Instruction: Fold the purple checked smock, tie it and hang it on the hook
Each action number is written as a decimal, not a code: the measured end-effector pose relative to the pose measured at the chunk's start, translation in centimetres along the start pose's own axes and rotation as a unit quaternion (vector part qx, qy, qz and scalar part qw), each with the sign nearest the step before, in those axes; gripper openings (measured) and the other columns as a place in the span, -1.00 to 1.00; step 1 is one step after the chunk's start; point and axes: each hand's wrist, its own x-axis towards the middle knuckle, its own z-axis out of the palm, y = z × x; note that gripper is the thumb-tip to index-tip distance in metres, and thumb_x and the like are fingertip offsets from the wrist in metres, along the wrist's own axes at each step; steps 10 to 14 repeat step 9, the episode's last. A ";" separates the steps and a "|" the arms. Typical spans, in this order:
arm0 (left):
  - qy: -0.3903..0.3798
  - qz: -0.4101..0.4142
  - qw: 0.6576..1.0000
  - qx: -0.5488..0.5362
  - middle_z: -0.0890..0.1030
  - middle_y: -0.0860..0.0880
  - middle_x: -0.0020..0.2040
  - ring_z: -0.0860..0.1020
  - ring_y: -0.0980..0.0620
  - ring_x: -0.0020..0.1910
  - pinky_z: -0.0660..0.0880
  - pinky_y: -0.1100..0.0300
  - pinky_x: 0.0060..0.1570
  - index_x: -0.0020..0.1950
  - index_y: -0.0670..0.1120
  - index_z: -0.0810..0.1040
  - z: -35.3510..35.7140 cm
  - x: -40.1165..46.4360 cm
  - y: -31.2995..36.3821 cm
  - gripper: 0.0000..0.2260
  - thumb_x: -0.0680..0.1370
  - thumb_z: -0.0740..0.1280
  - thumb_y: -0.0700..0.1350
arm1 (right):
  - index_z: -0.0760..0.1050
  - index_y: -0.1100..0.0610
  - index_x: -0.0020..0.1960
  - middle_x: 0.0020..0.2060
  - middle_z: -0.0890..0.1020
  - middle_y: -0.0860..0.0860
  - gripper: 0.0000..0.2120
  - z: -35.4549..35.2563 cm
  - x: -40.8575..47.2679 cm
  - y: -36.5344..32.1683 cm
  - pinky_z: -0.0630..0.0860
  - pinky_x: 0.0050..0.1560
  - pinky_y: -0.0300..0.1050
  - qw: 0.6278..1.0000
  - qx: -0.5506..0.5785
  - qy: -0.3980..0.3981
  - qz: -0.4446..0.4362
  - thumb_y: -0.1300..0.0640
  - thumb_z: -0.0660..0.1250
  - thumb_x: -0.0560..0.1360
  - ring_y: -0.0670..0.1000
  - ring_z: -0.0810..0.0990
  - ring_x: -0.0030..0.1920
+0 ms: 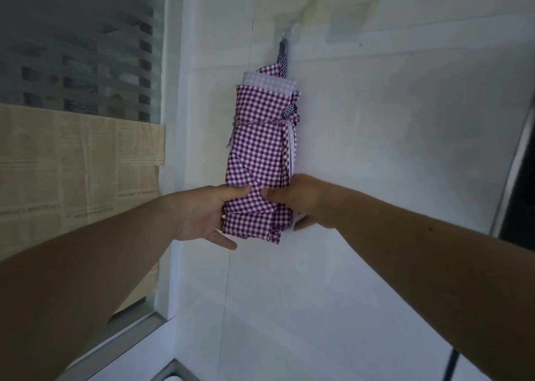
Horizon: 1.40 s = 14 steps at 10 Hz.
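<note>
Both my hands grip the bottom of the tied smock [260, 149]. It hangs from the hook [289, 32]. Left hand [202, 215] and right hand [301, 201] pinch its folds.

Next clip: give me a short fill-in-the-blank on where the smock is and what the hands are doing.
1. The folded smock hangs by a loop from a ____ on the white wall.
2. A tie is knotted around the bundle's ____ half.
3. The left hand and the right hand both grip the bundle's ____ end.
4. Left of the wall, ____ covers the lower part of the window.

Missing words: hook; upper; bottom; newspaper
</note>
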 end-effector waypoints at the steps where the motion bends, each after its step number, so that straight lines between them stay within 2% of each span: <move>1: 0.035 0.040 0.999 -0.007 0.73 -0.03 -0.01 0.66 0.06 -0.19 0.59 0.20 -0.30 0.38 -0.04 0.60 0.0 0.1 0.3 -0.50 0.55 0.43 0.21 | 0.54 0.15 0.22 0.04 0.72 0.11 -0.63 0.0 -0.1 0.0 0.67 0.11 0.11 0.998 0.056 -0.006 -0.002 -0.02 0.49 0.52 0.07 0.72 -0.01; 2: 0.082 0.088 0.991 -0.058 0.61 0.00 -0.19 0.42 0.16 -0.41 0.34 0.31 -0.52 0.35 -0.11 0.58 -0.1 1.0 0.0 -0.58 0.59 0.43 0.12 | 0.61 0.23 0.06 -0.11 0.74 0.13 -0.83 0.8 0.2 -0.4 0.71 -0.06 0.00 0.991 0.122 0.032 -0.038 0.14 0.46 0.56 0.03 0.73 -0.20; 3: 0.098 0.091 0.990 -0.049 0.62 0.02 -0.24 0.39 0.17 -0.44 0.28 0.29 -0.51 0.26 -0.11 0.59 0.2 0.9 -1.8 -0.68 0.63 0.41 0.08 | 0.62 0.26 -0.01 -0.18 0.73 0.15 -0.86 2.7 0.3 0.6 0.72 -0.12 -0.02 0.996 0.077 0.043 -0.032 0.16 0.45 0.56 0.02 0.70 -0.29; 4: 0.116 0.104 0.987 -0.044 0.62 0.02 -0.24 0.43 0.18 -0.46 0.31 0.30 -0.50 0.18 -0.08 0.62 0.4 0.6 -1.7 -0.74 0.64 0.40 0.08 | 0.63 0.27 0.05 -0.14 0.74 0.15 -0.79 2.9 0.5 1.0 0.71 -0.08 -0.01 0.992 0.101 0.057 -0.055 0.12 0.45 0.56 0.02 0.70 -0.25; 5: 0.122 0.083 0.988 -0.034 0.65 0.02 -0.17 0.50 0.18 -0.40 0.37 0.30 -0.45 0.30 -0.11 0.62 0.4 0.3 -1.6 -0.65 0.64 0.41 0.10 | 0.62 0.23 0.05 -0.10 0.74 0.14 -0.77 3.1 0.4 1.2 0.71 -0.03 0.05 0.994 0.083 0.059 -0.040 0.06 0.47 0.55 0.08 0.74 -0.15; 6: 0.118 0.046 0.992 -0.009 0.71 0.01 0.01 0.63 0.08 -0.11 0.57 0.21 -0.22 0.39 -0.06 0.59 0.9 -0.8 -0.8 -0.57 0.61 0.44 0.14 | 0.57 0.18 0.18 0.00 0.72 0.12 -0.68 2.5 -0.3 1.1 0.69 0.05 0.04 0.995 0.096 0.012 -0.006 0.04 0.50 0.52 0.07 0.74 -0.05; 7: 0.109 0.016 0.993 0.037 0.68 -0.01 0.25 0.64 -0.05 0.21 0.64 -0.07 0.19 0.42 0.06 0.52 1.2 -1.9 0.1 -0.50 0.55 0.47 0.23 | 0.44 0.14 0.38 0.19 0.66 0.08 -0.43 0.9 -2.0 1.4 0.60 0.22 0.05 0.999 0.029 -0.010 0.009 -0.06 0.51 0.49 0.07 0.67 0.15; 8: 0.131 0.025 0.987 0.091 0.56 0.03 0.43 0.52 -0.05 0.36 0.49 -0.14 0.39 0.54 0.05 0.43 1.8 -2.6 0.9 -0.35 0.55 0.41 0.32 | 0.39 0.17 0.45 0.25 0.62 0.11 -0.37 -0.2 -3.6 1.7 0.62 0.19 0.06 0.999 -0.028 0.015 0.029 -0.13 0.46 0.52 0.09 0.64 0.17; 9: 0.194 0.080 0.972 0.104 0.49 -0.03 0.50 0.48 -0.01 0.30 0.45 0.05 0.29 0.62 -0.04 0.34 3.0 -2.2 2.3 -0.30 0.59 0.39 0.27 | 0.51 0.19 0.32 0.10 0.69 0.05 -0.52 -1.6 -5.2 1.2 0.66 0.10 0.05 0.997 -0.051 0.050 0.025 -0.11 0.43 0.56 0.05 0.70 0.05; 14: 0.194 0.080 0.972 0.104 0.49 -0.03 0.50 0.48 -0.01 0.30 0.45 0.05 0.29 0.62 -0.04 0.34 3.0 -2.2 2.3 -0.30 0.59 0.39 0.27 | 0.51 0.19 0.32 0.10 0.69 0.05 -0.52 -1.6 -5.2 1.2 0.66 0.10 0.05 0.997 -0.051 0.050 0.025 -0.11 0.43 0.56 0.05 0.70 0.05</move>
